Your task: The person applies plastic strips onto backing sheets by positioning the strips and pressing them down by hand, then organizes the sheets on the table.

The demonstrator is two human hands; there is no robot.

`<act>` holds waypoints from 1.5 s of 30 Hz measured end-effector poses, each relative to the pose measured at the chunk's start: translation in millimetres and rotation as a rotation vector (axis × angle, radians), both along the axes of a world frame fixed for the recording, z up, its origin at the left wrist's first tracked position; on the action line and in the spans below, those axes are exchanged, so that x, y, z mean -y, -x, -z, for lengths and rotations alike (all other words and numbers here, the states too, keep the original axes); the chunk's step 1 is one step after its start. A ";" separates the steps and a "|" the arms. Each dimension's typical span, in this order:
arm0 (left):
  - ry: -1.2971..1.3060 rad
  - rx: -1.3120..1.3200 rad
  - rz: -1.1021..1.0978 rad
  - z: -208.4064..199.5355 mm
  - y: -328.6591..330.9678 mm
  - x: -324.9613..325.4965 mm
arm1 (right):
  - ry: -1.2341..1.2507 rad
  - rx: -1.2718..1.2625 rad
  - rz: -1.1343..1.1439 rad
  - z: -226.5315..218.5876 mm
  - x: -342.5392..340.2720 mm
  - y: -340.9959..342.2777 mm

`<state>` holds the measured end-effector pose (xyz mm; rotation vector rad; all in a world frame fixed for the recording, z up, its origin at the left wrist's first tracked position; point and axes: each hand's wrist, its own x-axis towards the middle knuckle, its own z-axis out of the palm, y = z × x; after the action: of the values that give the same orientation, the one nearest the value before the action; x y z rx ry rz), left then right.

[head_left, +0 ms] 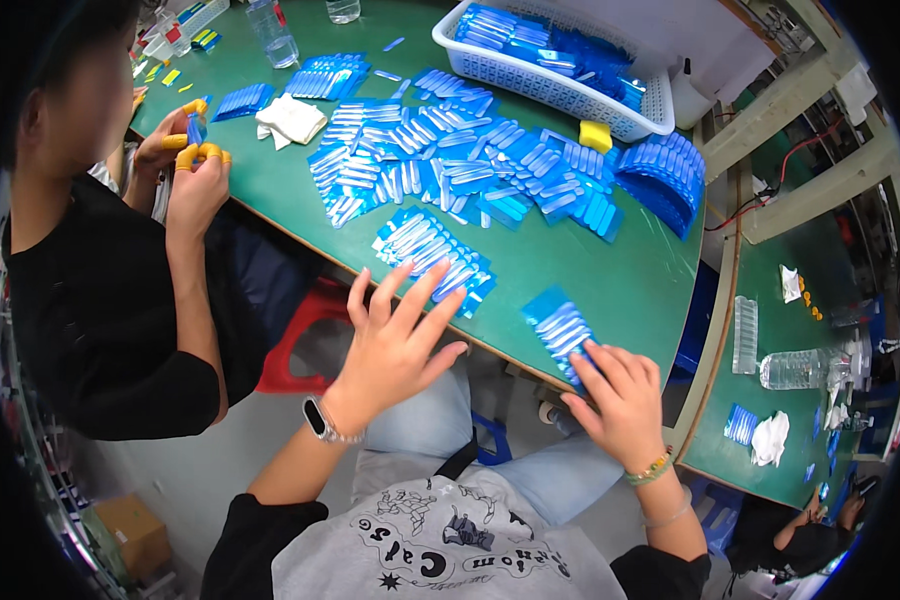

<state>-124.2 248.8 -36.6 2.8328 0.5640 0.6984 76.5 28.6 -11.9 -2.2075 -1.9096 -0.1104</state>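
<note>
My left hand [395,340] is spread over a row of overlapping blue film pieces with silvery strips [410,238] near the table's front edge. Its fingertips are over the near side of the row; whether they press on it I cannot tell. To the right, my right hand [625,405] has its fingers together on the near end of a smaller blue film piece [552,312] with similar strips. Its thumb is by that piece's lower end, at the table edge. Beyond both hands spreads a large heap of such blue pieces [450,160].
On the green table [280,185] stand a white basket [570,88] of blue pieces, a yellow block [596,136], a fanned blue stack [662,180], a white cloth [290,120] and a bottle [272,35]. At left, a co-worker [120,290] wearing yellow finger covers handles a blue piece.
</note>
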 end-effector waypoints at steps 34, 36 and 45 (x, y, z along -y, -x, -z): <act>0.136 -0.255 0.205 -35.7 -7.1 -88.4 | -0.025 -0.479 -0.011 15.9 -152.9 47.2; 0.180 -0.271 0.222 -40.0 -9.4 -84.7 | -0.159 -0.582 0.002 16.9 -151.8 40.2; 0.923 0.080 0.389 -23.9 -29.5 -63.2 | -0.281 -0.817 -0.038 -7.9 -117.1 8.1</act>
<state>-94.7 311.9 -12.6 1.9477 0.2116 0.3371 68.5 145.7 -4.0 -1.6488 -1.3661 0.4354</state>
